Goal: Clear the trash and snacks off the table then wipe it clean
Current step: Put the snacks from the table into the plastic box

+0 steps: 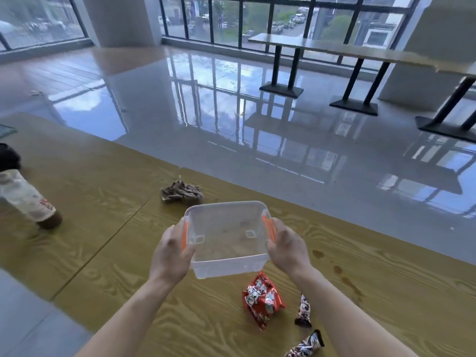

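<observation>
the container [228, 237] is between both hands above the table [103, 202]; a rag [181, 193] lies behind it, snack packets [264, 298] before it, a bottle [28, 199] far left.

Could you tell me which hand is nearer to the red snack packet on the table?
Right. The right hand is just above the red snack packet; the left hand is farther off, across the clear container.

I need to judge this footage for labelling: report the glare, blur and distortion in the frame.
Head view: strong window glare mirrors off the glossy floor; wide-angle distortion bends the far table and the bottle at the left edge; outdoors beyond the windows is soft. The clear container, held by the left hand and right hand, is sharp, as are the wooden table's stains.
</observation>
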Demonstrator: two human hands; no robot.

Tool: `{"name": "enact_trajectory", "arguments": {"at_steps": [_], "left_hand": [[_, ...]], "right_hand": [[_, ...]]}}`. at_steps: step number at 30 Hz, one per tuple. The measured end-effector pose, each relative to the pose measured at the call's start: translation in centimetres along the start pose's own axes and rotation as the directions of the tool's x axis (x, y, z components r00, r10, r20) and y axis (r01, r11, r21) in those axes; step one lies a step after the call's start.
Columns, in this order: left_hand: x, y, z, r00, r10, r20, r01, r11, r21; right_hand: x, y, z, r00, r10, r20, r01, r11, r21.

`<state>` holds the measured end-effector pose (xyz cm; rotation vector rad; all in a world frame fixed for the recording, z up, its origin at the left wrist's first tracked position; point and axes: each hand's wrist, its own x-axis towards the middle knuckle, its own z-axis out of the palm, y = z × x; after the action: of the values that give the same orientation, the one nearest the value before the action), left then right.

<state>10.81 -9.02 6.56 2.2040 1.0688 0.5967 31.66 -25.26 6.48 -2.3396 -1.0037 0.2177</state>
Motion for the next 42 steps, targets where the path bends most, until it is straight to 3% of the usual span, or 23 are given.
{"name": "enact_trajectory", "arguments": {"at_steps": [14, 27, 32, 37, 42], "left_hand": [[1.6, -10.3, -3.7, 0.984, -0.179, 0.007, 0.178, 0.982, 0.064], [1.6, -11.5, -3.6, 0.974, -0.221, 0.056, 0.209, 0.963, 0.169], [0.8, -7.7, -3.4, 0.991, 0.131, 0.007, -0.125, 0.932, 0.34], [-2.2, -2.3, 0.2, 0.936, 0.349, 0.047, -0.351, 0.911, 0.215], [-5.1, 0.8, 5.3, 0.851, 0.477, 0.218, -0.513, 0.845, 0.154]], "right_hand": [[2.7, -7.4, 9.6, 0.989, -0.005, 0.149, 0.01, 0.999, -0.032], [2.2, -6.6, 10.4, 0.984, 0.024, 0.174, -0.028, 0.999, 0.019], [1.5, -4.5, 8.0, 0.993, 0.074, 0.094, -0.08, 0.995, 0.056], [-1.5, 0.1, 4.1, 0.994, 0.103, 0.025, -0.104, 0.994, 0.029], [-4.6, 5.7, 1.0, 0.974, 0.225, 0.024, -0.223, 0.974, -0.046]]}}
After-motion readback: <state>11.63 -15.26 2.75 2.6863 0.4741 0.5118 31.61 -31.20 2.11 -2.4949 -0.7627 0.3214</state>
